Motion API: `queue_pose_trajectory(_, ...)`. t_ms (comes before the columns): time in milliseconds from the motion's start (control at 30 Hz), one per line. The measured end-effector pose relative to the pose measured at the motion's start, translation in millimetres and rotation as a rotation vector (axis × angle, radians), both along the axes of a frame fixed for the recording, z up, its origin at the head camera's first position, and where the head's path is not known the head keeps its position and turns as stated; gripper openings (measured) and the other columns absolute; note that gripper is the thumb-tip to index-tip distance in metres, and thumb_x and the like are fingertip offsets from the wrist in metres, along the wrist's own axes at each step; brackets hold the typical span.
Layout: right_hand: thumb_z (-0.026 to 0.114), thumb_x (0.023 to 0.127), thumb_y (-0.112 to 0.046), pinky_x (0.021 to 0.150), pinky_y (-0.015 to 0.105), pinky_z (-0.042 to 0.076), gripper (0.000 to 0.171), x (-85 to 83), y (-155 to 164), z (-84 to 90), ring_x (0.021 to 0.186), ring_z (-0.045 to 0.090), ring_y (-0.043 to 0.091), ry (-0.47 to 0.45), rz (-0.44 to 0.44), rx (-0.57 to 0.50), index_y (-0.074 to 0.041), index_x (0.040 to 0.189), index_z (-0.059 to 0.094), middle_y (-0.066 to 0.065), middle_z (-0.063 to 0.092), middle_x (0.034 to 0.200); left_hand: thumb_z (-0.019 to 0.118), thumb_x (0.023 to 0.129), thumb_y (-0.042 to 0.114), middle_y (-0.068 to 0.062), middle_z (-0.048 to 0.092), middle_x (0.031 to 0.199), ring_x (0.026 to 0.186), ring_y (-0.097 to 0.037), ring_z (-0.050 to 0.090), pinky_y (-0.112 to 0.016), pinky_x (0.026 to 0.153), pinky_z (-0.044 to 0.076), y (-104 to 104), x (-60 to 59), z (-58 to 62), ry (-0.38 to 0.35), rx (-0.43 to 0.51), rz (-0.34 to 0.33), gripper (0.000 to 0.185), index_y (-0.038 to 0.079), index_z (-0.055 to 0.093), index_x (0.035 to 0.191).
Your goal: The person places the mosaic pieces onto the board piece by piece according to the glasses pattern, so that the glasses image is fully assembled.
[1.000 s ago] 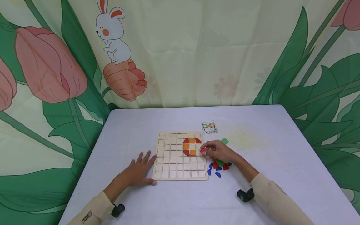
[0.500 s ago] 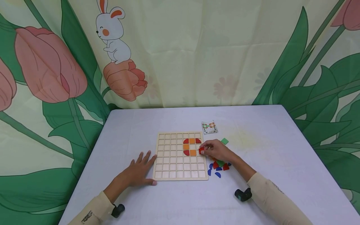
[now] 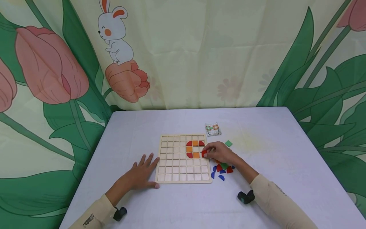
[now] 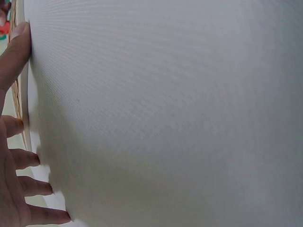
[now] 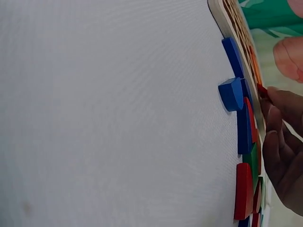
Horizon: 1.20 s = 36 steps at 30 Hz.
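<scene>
A square wooden grid board [image 3: 175, 170] lies on the table. Toward its upper right, red rounded pieces and orange square pieces [image 3: 195, 143] fill several cells. At the board's right side my right hand [image 3: 219, 152] pinches a small red piece [image 3: 204, 154] between thumb and fingers, over a cell right of an orange square. The right wrist view also shows the red piece [image 5: 262, 90] at the fingertips. My left hand [image 3: 142, 174] rests by the board's left edge with fingers spread; thumb and fingertips touch the edge. In the left wrist view those fingers [image 4: 35, 187] are straight.
Right of the board lies a loose pile of blue half-round, red and green pieces [image 3: 224, 166]. A green square [image 3: 228, 143] sits apart behind my right hand. A small pattern card [image 3: 213, 129] lies beyond the board's upper right corner, on the white-covered table [image 3: 137, 127].
My right hand has moved slightly left with the red piece, bringing it over the board's right-hand cells. My left hand has stayed in place.
</scene>
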State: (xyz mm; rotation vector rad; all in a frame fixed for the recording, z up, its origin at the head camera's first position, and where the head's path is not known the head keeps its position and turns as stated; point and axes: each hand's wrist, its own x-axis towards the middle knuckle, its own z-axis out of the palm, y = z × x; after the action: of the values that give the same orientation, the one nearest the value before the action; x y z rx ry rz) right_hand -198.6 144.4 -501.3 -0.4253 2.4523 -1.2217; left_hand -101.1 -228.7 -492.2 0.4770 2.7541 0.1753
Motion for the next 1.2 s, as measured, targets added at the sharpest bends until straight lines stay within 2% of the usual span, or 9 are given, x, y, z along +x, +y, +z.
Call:
queue_pose_trajectory(200,0.077,0.089,-0.018,0.06,0.026,0.049,0.015,-2.0,-3,2.4,0.076,0.056,0.017,0.03,0.029,0.073,-0.018,0.105,0.078,-0.002,0.068,0.093,0.069,0.077,0.073,-0.019,0.017,0.167,0.15,-0.052,0.016,-0.074,0.107,0.03,-1,-0.6,0.2,0.004,0.007,-0.008,0.11,0.018,0.024,0.161)
queue_pose_trajectory(467,0.08,0.087,-0.021,0.067,0.025,0.047,0.017,-5.6,-7,5.8,0.079,0.056,0.015,0.079,0.086,0.155,-0.019,0.104,0.077,-0.004,0.064,0.082,0.069,0.076,0.074,-0.019,0.017,0.167,0.15,-0.052,0.017,-0.074,0.107,0.03,-1,-2.2,-1.5,0.01,0.0,-0.012,0.111,0.018,0.024,0.161)
queue_pose_trajectory(767,0.083,0.084,-0.026,0.068,0.028,0.046,0.022,-5.1,-12,3.0,0.085,0.055,0.015,0.105,0.057,0.203,-0.018,0.104,0.078,-0.004,0.064,0.086,0.07,0.076,0.073,-0.019,0.017,0.167,0.15,-0.052,0.017,-0.074,0.107,0.03,-1,-1.5,-2.3,0.007,0.002,-0.005,0.111,0.018,0.025,0.161)
queue_pose_trajectory(1200,0.083,0.084,-0.024,0.066,0.028,0.047,0.017,-4.2,-12,1.5,0.082,0.055,0.015,0.111,0.036,0.216,-0.019,0.099,0.078,-0.006,0.064,0.085,0.071,0.075,0.073,-0.019,0.018,0.167,0.15,-0.052,0.017,-0.074,0.107,0.03,0,-0.8,-1.2,0.012,-0.008,0.001,0.111,0.018,0.025,0.16)
